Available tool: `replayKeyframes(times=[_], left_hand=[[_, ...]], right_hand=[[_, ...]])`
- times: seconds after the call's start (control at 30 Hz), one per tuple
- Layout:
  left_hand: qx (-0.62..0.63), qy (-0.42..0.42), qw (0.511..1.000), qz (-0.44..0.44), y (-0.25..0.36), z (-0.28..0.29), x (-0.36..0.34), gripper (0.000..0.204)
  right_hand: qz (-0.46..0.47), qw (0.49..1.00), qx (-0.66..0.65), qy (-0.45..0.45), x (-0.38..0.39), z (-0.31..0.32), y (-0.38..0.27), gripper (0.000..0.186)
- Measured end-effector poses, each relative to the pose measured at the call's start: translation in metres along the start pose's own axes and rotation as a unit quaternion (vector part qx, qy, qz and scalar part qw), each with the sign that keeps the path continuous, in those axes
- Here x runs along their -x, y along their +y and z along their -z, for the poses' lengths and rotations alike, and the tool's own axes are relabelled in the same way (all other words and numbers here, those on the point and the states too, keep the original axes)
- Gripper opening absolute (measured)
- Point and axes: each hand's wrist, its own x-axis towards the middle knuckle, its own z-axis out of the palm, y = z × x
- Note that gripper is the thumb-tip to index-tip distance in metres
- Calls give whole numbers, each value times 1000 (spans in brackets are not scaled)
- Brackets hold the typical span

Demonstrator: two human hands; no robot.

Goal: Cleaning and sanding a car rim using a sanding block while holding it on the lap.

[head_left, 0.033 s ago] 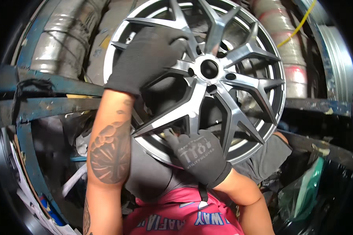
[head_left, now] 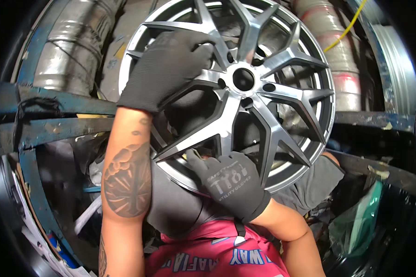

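A silver and dark grey alloy wheel (head_left: pixel 229 123), with no tyre, is tilted up in front of me, its spoked face toward me. Black-gloved, my left hand (head_left: pixel 178 60) is closed around a spoke on the wheel's left side, its fingertips curled out of sight behind the metal. At the near edge, my right hand (head_left: pixel 231 182), also in a black glove, grips the rim and the foot of a spoke. Its fingers reach into the gap there and are partly hidden. The lower rim is close against my lap.
Blue metal frame bars (head_left: pixel 69 131) run across on the left and continue at right. Beyond them lie silver metal drums (head_left: pixel 71 57) and, on the right, more red-marked drums (head_left: pixel 344 69). A yellow hose (head_left: pixel 346 30) hangs at far right, and green plastic (head_left: pixel 360 221) lies lower right.
The wheel and both hands sit slightly farther left in view. Both grips look the same.
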Motion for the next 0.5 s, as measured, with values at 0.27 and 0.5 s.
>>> replayKeyframes(times=[0.27,0.5], left_hand=[[-5,-36,997,68,17,0,-13,35],[-7,-50,996,67,13,0,-12,34]], right_hand=[[5,995,-7,99,-3,-12,0,51],[32,991,-85,94,19,23,44,29]])
